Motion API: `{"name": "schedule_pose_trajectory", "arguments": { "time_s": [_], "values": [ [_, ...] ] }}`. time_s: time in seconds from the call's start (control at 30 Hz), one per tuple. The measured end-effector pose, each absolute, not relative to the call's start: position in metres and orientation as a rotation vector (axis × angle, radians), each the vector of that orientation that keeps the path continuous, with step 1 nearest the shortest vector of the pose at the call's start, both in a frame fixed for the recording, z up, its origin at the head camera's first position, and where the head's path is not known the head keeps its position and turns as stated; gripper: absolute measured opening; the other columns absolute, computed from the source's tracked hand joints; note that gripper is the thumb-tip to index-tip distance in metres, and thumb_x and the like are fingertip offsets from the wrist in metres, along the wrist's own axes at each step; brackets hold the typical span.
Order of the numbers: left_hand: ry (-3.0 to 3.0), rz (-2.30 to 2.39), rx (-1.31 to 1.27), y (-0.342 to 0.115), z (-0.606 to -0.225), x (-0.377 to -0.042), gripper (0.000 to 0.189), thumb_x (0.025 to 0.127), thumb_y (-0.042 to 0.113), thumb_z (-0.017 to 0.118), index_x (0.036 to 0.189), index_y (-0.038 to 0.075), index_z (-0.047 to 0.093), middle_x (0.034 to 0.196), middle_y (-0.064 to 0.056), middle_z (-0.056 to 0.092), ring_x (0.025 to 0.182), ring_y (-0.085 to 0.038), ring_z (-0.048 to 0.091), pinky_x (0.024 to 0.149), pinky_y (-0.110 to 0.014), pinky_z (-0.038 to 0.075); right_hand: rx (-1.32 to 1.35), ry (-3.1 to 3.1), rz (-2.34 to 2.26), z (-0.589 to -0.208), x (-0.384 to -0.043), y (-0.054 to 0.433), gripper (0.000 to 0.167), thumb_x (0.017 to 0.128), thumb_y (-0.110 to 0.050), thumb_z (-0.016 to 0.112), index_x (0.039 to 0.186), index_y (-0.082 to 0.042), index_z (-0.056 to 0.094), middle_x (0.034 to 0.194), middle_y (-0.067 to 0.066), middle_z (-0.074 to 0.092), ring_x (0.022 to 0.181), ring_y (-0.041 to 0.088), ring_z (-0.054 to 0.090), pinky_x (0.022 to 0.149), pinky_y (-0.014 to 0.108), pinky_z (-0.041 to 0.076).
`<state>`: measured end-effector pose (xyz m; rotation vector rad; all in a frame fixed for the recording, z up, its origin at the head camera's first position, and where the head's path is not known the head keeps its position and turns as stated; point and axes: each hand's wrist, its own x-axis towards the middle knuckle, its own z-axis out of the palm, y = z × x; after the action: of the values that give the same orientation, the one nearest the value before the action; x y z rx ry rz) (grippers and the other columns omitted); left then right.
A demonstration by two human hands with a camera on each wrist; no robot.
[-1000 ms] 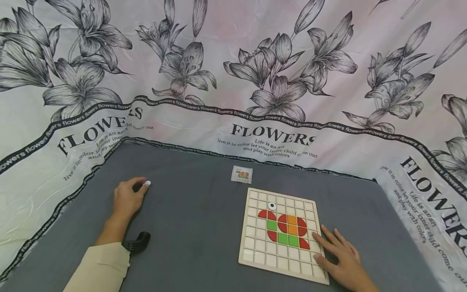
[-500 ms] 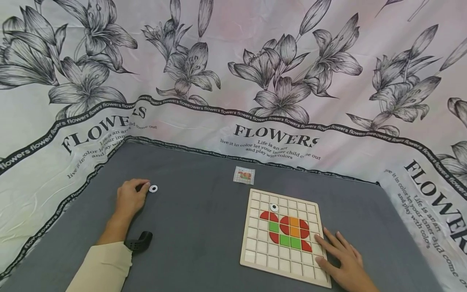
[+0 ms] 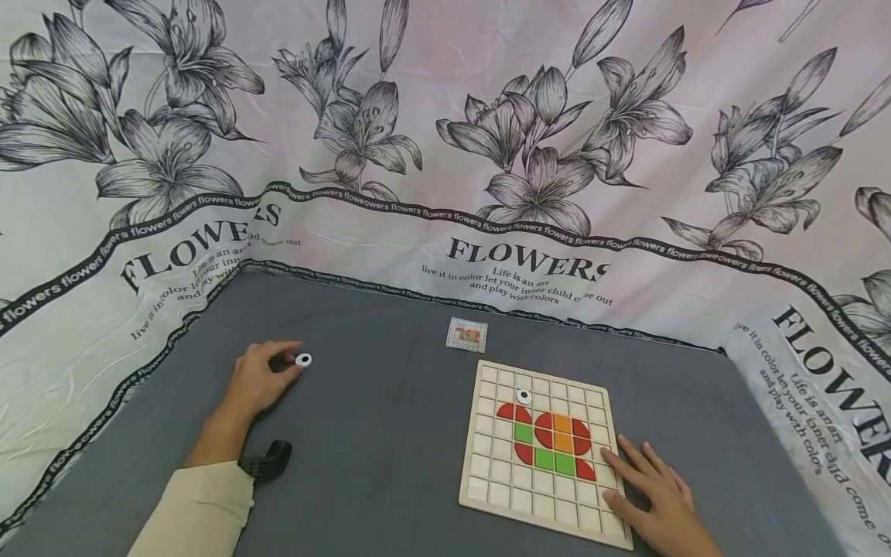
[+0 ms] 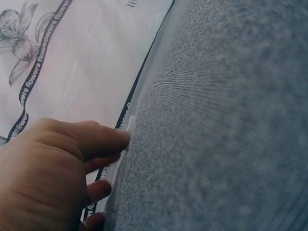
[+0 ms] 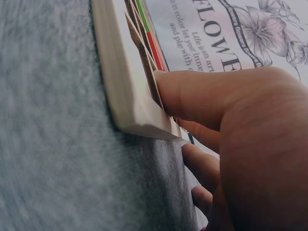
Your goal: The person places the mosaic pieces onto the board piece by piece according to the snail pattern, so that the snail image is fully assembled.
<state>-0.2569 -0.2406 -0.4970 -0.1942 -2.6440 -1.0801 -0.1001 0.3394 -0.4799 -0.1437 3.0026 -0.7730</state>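
Note:
My left hand, at the left of the dark grey table, pinches a small white round eye piece with a black dot. Its thumb and index finger stand at the piece's edge. In the left wrist view, a pale edge shows beside the thumb, too blurred to name. My right hand rests on the right edge of a wooden grid board, fingers spread, thumb on its face. On the board lie red, green and orange pieces in an animal-like shape, with another eye piece above them.
A small picture card with a similar coloured shape lies behind the board. White cloth printed with flowers borders the table at the back and sides. A black strap-like device sits at my left wrist.
The eye piece has turned so that its black dot shows, and it has moved slightly right with my left hand. The left fingers have spread around it. My right hand stays on the board.

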Motion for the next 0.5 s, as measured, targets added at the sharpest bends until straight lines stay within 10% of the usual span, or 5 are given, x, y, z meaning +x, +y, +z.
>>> {"name": "schedule_pose_trajectory", "arguments": {
  "time_s": [0.5],
  "values": [
    [-2.712,-1.138,-0.235,-0.2397,-0.4942,-0.2569,0.046,0.083,0.012,0.077,0.126,0.006,0.064,0.113,-0.014,0.062,0.111,-0.036,0.046,0.094,-0.057,0.034,-0.133,2.989,-0.76,-0.4801,-0.1009,0.3408,0.058,0.091,-0.04,0.065,0.14,-0.01,0.053,0.148,0.022,0.035,0.134,0.052,0.018,0.09,0.072,0.011]
  ]
}}
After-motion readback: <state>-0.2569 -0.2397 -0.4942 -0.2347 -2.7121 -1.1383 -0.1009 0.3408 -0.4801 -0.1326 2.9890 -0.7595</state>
